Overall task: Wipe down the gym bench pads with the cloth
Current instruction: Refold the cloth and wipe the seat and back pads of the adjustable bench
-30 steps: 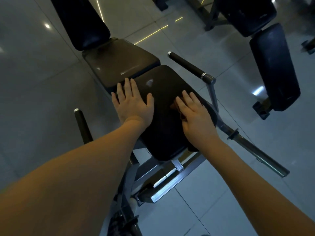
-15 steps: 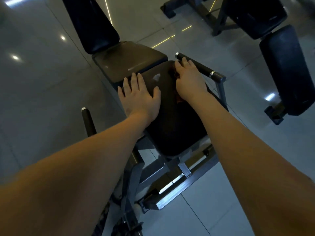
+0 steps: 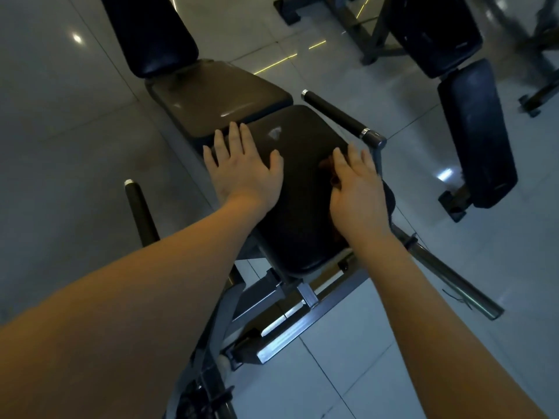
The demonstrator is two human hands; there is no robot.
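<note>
Head view: wiping step going on at near seat pad (image 3: 298, 219). Right hand (image 3: 358, 193) lying flat, fingers straight, pressing reddish-brown cloth (image 3: 327, 163) against pad's right side. Cloth mostly hiding under palm, edge peeking out left of fingers. Left hand (image 3: 242, 173) resting flat at pad's far-left corner, fingers spread, gripping nothing, likely bracing. Brown middle pad (image 3: 217, 95) and dark back pad (image 3: 151, 31) lying farther off, seemingly awaiting cloth. Next move probably calling for sweeping cloth leftward under even pressure, left hand lifting clear.

Left hand (image 3: 243, 170) flat on near pad (image 3: 299, 225); right hand (image 3: 357, 189) presses cloth (image 3: 328, 164) there
</note>
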